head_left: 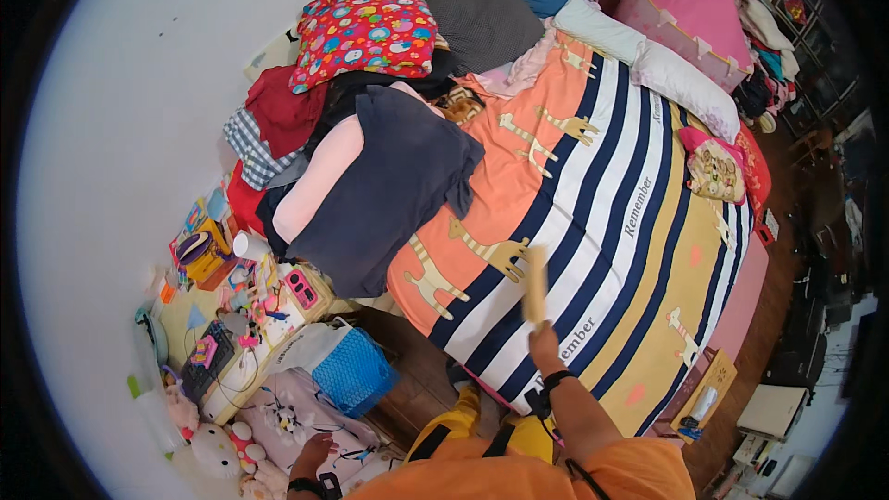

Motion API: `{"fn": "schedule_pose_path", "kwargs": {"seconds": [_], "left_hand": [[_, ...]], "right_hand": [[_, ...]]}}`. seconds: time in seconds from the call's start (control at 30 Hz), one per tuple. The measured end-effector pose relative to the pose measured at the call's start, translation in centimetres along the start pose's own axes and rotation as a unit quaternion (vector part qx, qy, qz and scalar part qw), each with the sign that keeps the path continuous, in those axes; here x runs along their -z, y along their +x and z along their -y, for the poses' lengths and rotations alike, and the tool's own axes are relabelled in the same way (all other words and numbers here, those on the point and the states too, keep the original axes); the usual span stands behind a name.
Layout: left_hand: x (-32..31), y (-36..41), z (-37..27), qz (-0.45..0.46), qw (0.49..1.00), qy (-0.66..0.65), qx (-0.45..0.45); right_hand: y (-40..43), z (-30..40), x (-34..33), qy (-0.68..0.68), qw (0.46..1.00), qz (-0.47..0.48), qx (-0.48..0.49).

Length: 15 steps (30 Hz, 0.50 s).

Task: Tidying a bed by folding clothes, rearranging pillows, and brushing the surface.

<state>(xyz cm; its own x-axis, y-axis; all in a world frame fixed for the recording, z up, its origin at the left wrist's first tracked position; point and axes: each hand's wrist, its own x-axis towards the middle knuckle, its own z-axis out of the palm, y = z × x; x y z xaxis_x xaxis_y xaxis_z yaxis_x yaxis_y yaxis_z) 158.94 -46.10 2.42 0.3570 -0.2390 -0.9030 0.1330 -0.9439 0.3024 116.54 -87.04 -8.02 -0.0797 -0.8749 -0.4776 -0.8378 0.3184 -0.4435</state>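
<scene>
My right hand [543, 342] is closed around the lower end of a light wooden brush or paddle [535, 285], which is blurred; its exact kind cannot be told. It is held upright in the picture above the edge of a bed covered by a striped bedspread [590, 222] with giraffe figures and writing. My left hand [318, 450] holds nothing, its fingers apart, over a pale floral cloth [285, 406] at the lower left. A dark grey garment [410, 180] lies on the bed, partly over a pink rounded cushion [323, 177].
Pillows [371, 38] and clothes [285, 111] are piled along the wall side. A cluttered desk [243, 389] stands at the left, with a blue bag [358, 371] beside it. A wooden tray [708, 389] sits at the bed's lower right corner.
</scene>
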Motion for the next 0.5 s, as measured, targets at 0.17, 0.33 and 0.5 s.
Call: {"fn": "schedule_pose_path", "kwargs": {"seconds": [0.17, 0.33, 0.5], "left_hand": [[1.1, 2.1, -4.5, 0.025, 0.997, 0.072, -0.023], [0.8, 7.4, -6.2, 0.048, 0.992, 0.008, -0.121], [-1.1, 8.8, -8.4, 0.047, 0.978, 0.039, -0.198]], "right_hand": [[-7.3, 4.8, -3.5, -0.082, 0.952, 0.258, 0.139], [-8.6, 9.0, -0.9, -0.184, 0.876, 0.331, 0.299], [-9.4, 7.8, 4.7, -0.102, 0.96, 0.187, 0.184]]}}
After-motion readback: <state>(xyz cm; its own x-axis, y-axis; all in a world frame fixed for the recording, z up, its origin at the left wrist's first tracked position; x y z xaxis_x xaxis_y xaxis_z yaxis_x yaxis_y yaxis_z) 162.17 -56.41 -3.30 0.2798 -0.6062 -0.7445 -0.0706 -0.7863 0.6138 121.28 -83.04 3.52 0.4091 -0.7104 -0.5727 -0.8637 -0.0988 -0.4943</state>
